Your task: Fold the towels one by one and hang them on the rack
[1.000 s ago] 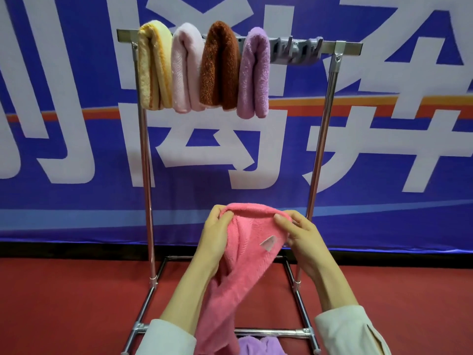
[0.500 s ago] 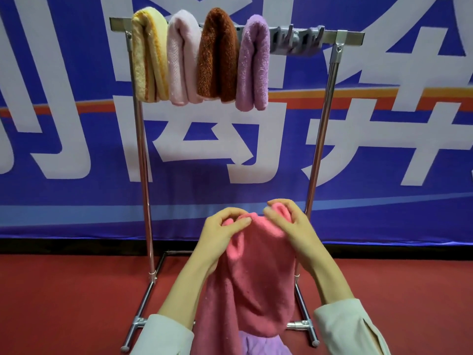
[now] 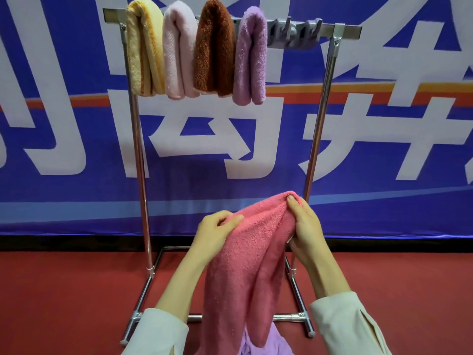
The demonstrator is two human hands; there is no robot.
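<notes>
Pink towel [image 3: 243, 265] gripped at its upper fold by left hand [image 3: 216, 234] and right hand [image 3: 305, 226], hanging between them before the rack [image 3: 317, 119]; its lower end is cut off, partly hiding a lilac cloth [image 3: 276, 342] below.

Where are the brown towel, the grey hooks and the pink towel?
brown towel [image 3: 214, 49]: head view, middle of its front face.
grey hooks [image 3: 294, 34]: head view, centre of the hook strip.
pink towel [image 3: 245, 265]: head view, middle of its draped cloth.
</notes>
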